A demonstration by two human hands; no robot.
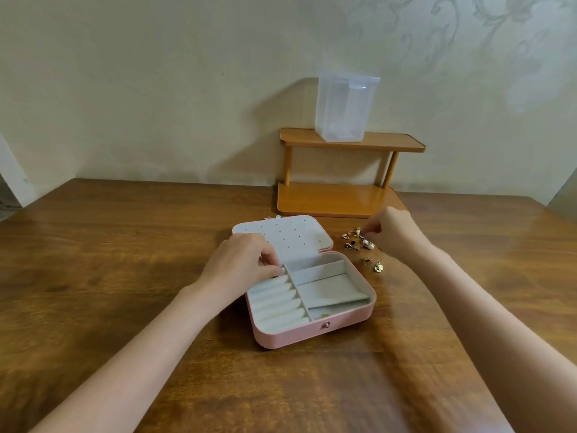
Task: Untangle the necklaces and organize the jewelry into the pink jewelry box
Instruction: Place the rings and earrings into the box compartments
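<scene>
Pink jewelry box [312, 334] open; wooden shelf [349, 142] behind.

Soft, even, fairly dim warm light fills the scene. The translucent plastic container [345, 107] throws a broad faint shadow leftward on the pale beige wall [156, 89]. A mild sheen lies on the glossy brown wooden table [109, 245] and the small orange wooden shelf [331, 198]. Wide-angle distortion bows the table's far edge; the near corners look smeared and soft.

Both forearms reach forward, left hand [240, 260] knuckles-up with fingers curled under, right hand [392, 234] in a fingertip grip.
</scene>
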